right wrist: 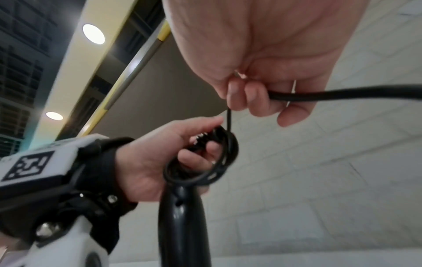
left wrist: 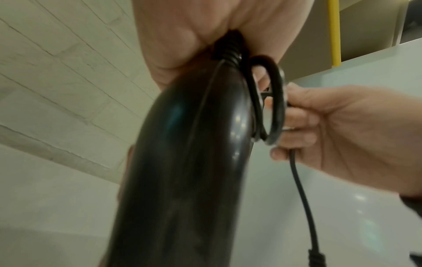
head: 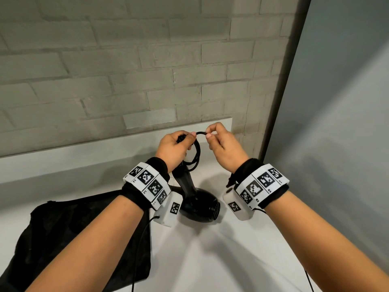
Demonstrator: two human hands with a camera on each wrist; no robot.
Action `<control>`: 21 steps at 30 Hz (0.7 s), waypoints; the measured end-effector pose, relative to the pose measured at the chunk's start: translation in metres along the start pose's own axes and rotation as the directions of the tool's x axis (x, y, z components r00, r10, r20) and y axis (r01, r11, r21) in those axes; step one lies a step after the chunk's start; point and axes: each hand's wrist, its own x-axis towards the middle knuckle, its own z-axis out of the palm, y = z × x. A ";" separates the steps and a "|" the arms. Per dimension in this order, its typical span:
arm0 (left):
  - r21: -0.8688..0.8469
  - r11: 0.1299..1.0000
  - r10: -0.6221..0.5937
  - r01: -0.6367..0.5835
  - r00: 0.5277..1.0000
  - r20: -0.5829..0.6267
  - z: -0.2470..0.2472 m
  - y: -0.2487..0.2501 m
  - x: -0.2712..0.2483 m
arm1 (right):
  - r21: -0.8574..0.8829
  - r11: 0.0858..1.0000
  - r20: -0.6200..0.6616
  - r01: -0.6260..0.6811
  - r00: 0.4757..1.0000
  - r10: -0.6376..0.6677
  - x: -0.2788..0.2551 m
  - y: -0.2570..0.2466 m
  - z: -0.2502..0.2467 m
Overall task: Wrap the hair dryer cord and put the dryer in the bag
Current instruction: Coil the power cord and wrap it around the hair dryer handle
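A glossy black hair dryer [head: 197, 205] stands on the white table, head down and handle [left wrist: 182, 162] [right wrist: 182, 222] pointing up. My left hand [head: 174, 147] [right wrist: 160, 159] grips coiled loops of its black cord [head: 194, 154] [right wrist: 205, 162] just above the handle's end. My right hand [head: 219, 144] [left wrist: 331, 130] [right wrist: 262, 86] pinches the cord [head: 202, 133] [right wrist: 319, 94] at the top of the coil, close beside the left fingers. In the left wrist view a loose length of cord [left wrist: 303, 198] hangs down from the right hand. A black fabric bag [head: 69, 239] lies flat to the dryer's left.
A pale brick wall [head: 126, 70] rises right behind the table [head: 221, 260], with a low white ledge [head: 84, 152] along its foot. A grey panel [head: 336, 123] closes off the right side. Thin sensor cables hang from both wristbands.
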 end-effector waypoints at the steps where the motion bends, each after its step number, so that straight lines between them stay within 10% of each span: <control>1: -0.016 1.000 0.005 -0.005 1.000 -0.027 0.001 0.000 -0.001 | -0.019 1.000 0.025 -0.021 0.999 0.022 -0.003 0.007 0.001; 11: -0.114 0.993 0.002 -0.012 0.996 -0.089 0.003 0.002 -0.003 | -0.250 0.893 0.132 -0.374 0.900 0.415 -0.033 0.084 0.000; 21: -0.111 0.993 0.036 -0.047 0.995 -0.092 0.002 -0.004 0.002 | 0.252 0.930 -0.251 -0.266 0.910 0.329 -0.009 0.030 -0.015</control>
